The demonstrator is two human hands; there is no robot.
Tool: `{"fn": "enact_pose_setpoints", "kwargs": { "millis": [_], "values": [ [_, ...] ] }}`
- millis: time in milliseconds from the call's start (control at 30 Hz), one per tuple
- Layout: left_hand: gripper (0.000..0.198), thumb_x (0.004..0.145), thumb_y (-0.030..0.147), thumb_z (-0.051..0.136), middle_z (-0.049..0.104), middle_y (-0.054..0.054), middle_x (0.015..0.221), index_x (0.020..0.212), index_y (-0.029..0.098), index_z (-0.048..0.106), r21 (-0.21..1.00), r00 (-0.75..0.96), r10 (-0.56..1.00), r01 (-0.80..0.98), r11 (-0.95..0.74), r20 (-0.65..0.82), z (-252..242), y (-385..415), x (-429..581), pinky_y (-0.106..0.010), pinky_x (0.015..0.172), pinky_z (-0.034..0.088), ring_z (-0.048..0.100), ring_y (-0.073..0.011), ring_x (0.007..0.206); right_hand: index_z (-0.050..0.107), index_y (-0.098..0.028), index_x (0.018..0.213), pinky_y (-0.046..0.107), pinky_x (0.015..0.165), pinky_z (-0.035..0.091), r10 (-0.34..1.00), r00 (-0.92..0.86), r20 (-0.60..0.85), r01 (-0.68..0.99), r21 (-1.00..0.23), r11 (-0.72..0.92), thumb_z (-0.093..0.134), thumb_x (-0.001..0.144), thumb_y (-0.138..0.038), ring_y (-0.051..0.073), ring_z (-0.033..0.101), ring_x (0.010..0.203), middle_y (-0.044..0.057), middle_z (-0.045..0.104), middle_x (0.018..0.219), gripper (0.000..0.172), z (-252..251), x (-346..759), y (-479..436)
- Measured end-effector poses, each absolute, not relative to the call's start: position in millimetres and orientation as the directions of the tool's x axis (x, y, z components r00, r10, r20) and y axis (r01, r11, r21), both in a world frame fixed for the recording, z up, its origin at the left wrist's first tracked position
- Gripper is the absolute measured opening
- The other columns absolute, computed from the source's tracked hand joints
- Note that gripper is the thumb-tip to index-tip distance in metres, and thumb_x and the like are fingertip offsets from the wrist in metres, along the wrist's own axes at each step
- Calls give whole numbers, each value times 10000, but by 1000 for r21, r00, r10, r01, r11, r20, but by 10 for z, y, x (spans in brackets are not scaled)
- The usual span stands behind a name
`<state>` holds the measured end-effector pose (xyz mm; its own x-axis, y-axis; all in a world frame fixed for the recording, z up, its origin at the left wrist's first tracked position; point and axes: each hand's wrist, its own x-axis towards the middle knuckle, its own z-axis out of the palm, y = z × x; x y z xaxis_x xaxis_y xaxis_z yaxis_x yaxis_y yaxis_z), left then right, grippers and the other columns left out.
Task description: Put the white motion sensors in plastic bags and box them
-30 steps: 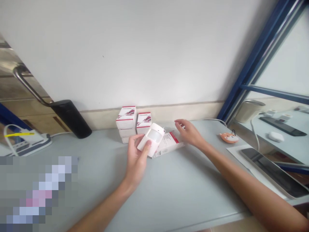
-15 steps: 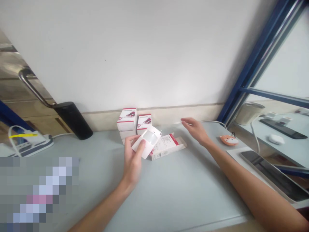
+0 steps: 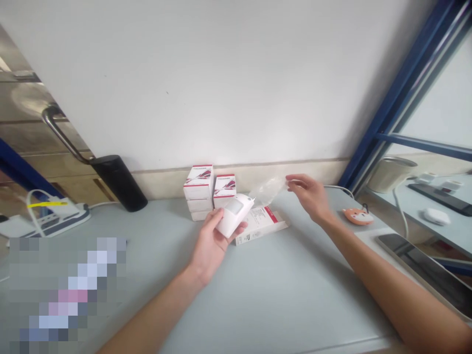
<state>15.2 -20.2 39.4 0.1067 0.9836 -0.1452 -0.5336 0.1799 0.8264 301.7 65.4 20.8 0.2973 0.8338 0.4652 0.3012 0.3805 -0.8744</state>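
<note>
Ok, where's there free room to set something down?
The widest patch is the grey tabletop between your left forearm and right forearm, in front of the flat white box. A smaller one lies between the black cylinder and the stacked boxes. It is crowded around those boxes, where your left hand holds a white motion sensor.

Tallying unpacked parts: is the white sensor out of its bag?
Nearly out: the bag trails from the top of the sensor to the right hand; its front looks bare.

White motion sensor (image 3: 234, 216) gripped in left hand (image 3: 208, 246), its upper end against clear plastic bag (image 3: 267, 191); bag pinched by right hand (image 3: 309, 196). Flat red-and-white box (image 3: 260, 226) left just beside sensor on pale grey desk (image 3: 295, 280); stacked boxes (image 3: 198, 189) placed behind, against wall (image 3: 221, 88).
</note>
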Motion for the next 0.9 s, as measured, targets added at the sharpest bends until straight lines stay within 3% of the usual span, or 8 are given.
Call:
{"fn": "enact_pose_setpoints", "kwargs": {
  "millis": [200, 667, 900],
  "values": [
    [232, 956, 289, 692, 713, -134, 1345, 1135, 146, 728, 796, 172, 964, -544, 266, -204, 360, -198, 138, -394, 948, 638, 771, -278, 1033, 794, -267, 995, 412, 870, 640, 756, 285, 589, 313, -803, 507, 716, 881, -325, 214, 720, 964, 25, 743, 1103, 150, 288, 2911, 579],
    [371, 930, 269, 674, 704, -123, 1360, 1283, 161, 710, 843, 195, 975, -501, 193, -107, 415, -196, 109, -389, 885, 627, 771, -285, 955, 789, -269, 973, 397, 816, 665, 728, 327, 603, 236, -798, 555, 747, 860, -288, 211, 719, 950, 14, 762, 1048, 121, 428, 2933, 507],
    [397, 941, 294, 617, 737, -138, 1247, 1303, 153, 701, 842, 270, 960, -500, 202, -69, 429, -216, 88, -363, 710, 574, 732, -248, 785, 799, -277, 975, 372, 805, 679, 689, 279, 668, 326, -741, 587, 718, 907, -286, 191, 701, 935, 13, 721, 1068, 106, 464, 2809, 415]
  ]
}}
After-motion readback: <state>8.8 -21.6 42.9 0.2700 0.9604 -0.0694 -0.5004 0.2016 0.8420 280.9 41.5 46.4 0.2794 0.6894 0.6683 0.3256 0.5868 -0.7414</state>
